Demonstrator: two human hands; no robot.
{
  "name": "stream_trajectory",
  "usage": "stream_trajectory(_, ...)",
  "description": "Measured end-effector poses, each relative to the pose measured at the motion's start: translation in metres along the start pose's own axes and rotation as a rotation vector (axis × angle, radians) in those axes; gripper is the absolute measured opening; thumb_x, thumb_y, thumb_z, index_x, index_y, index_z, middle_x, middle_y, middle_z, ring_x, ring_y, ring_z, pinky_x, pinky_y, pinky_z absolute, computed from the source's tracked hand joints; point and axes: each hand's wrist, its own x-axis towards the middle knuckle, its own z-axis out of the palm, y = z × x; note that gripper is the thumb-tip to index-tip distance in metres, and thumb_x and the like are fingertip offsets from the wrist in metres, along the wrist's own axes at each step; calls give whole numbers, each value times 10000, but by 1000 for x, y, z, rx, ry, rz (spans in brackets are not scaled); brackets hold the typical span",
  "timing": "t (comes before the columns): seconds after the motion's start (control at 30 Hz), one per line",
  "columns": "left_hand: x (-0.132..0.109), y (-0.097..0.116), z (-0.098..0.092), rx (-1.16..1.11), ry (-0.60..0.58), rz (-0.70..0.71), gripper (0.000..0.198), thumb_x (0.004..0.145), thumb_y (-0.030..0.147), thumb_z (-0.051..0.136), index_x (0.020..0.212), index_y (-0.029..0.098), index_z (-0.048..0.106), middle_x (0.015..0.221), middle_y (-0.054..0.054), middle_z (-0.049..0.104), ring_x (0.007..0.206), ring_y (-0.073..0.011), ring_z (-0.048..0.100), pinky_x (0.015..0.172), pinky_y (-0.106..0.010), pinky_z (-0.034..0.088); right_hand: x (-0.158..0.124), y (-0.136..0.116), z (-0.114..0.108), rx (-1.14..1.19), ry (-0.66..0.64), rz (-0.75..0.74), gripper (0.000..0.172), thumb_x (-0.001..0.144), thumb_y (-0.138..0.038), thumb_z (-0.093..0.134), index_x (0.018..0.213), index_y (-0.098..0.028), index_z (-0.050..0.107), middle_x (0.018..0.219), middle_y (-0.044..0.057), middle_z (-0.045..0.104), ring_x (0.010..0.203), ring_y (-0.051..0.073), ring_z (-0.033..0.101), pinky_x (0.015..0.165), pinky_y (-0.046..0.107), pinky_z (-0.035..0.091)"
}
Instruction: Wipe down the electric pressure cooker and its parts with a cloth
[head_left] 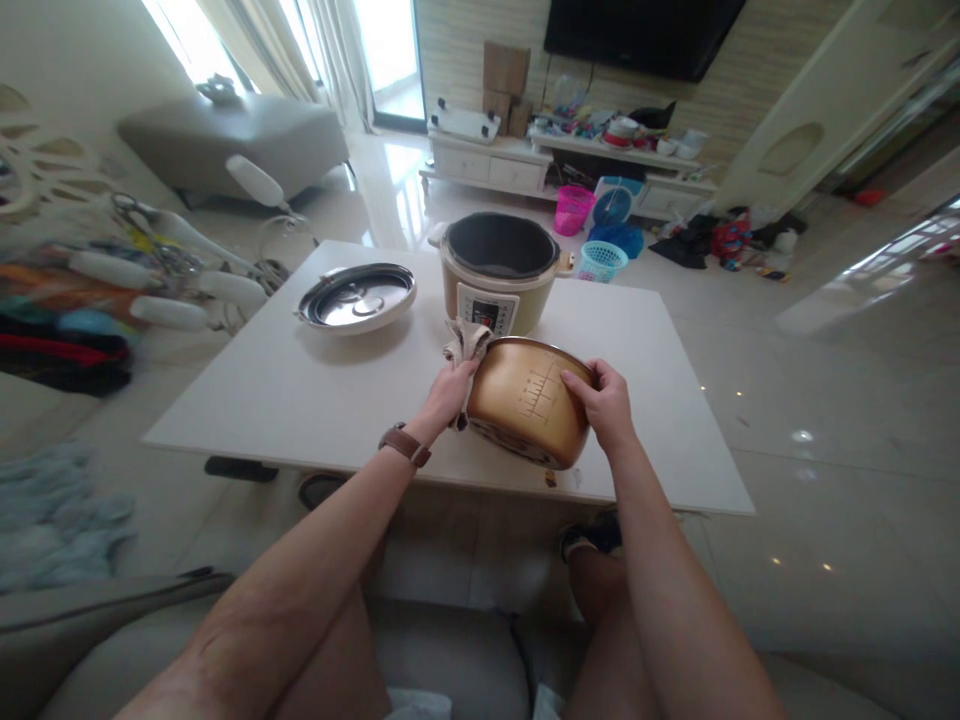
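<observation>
Pot (517,390), one: gold-coloured, with measuring lines marked on its wall; located at the near edge of the tabletop (270,400), in front of the cooker, tilted so that part of the base shows. Whether it touches the tabletop cannot be told.

Left hand (450,388): grasping a cloth (466,345), pale with dark patches, against the pot's left side; brown-strapped watch (405,445) at the wrist.

Right hand (609,400): gripping the pot's right rim, thumb on the outer wall, fingers mostly hidden.

Cooker (536,302), one: beige, uncovered, dark inside, control panel facing the person; standing upright near the far edge.

Lid (352,322), one: lying to the cooker's left, apart from it, shiny inner face up.

Floor beyond: pink basket (574,210); light-blue basket (602,262), nearer the tabletop.
</observation>
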Motion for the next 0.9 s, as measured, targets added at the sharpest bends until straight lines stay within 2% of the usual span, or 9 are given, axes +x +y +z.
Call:
stream_trajectory(0.07,-3,8,-7,51,-4,64,498,894,471,610,1237,155,786,1288,-109,797,1263,-341,691,1146,-441,489,1,1,4,77,-48,41,476,686,-608,851,743,-240,555,679,-45,532,659,148,456,595,291,344)
stream_trajectory(0.17,-8,19,-18,209,-18,198,432,914,455,611,1183,173,798,1217,-100,813,1220,-341,695,1138,-452,493,1,4,9,117,-62,76,520,676,-638,858,708,-244,520,664,-48,503,660,144,433,589,286,335)
stream_trajectory(0.27,-11,26,-27,303,-103,394,421,895,414,638,1211,183,793,1270,-97,786,1243,-340,676,1167,-461,480,2,8,13,123,-87,118,536,657,-678,851,726,-242,546,682,-39,532,682,154,461,609,291,371)
stream_trajectory(0.33,-11,28,-30,301,-150,473,456,894,389,632,1269,174,777,1339,-107,755,1289,-340,655,1197,-462,460,4,9,13,114,-90,101,511,655,-662,845,776,-238,585,722,-31,580,713,165,504,654,301,419)
stream_trajectory(0.5,-16,29,-25,318,-180,518,446,938,373,595,1303,177,761,1459,-113,694,1397,-329,591,1252,-441,406,5,1,16,44,29,-61,392,735,-490,750,1013,-222,678,994,49,736,931,239,655,887,391,521)
stream_trajectory(0.6,-24,31,-17,389,-197,547,418,941,370,603,1278,179,761,1473,-122,678,1417,-329,571,1260,-443,396,2,-7,23,-40,111,-93,329,798,-431,604,1021,-211,704,1034,82,763,992,272,672,937,423,517)
stream_trajectory(0.73,-39,34,-7,458,-184,571,458,910,326,649,1335,167,718,1511,-140,645,1447,-340,540,1278,-461,376,-3,-17,26,-251,149,-158,303,867,-471,593,964,-213,718,980,75,752,932,260,643,907,402,482)
stream_trajectory(0.9,-44,33,-1,453,-174,575,479,896,306,670,1354,165,696,1534,-142,629,1475,-338,518,1286,-462,369,-5,-18,20,-305,135,-104,393,876,-617,641,805,-230,632,728,-14,605,726,188,509,717,331,391)
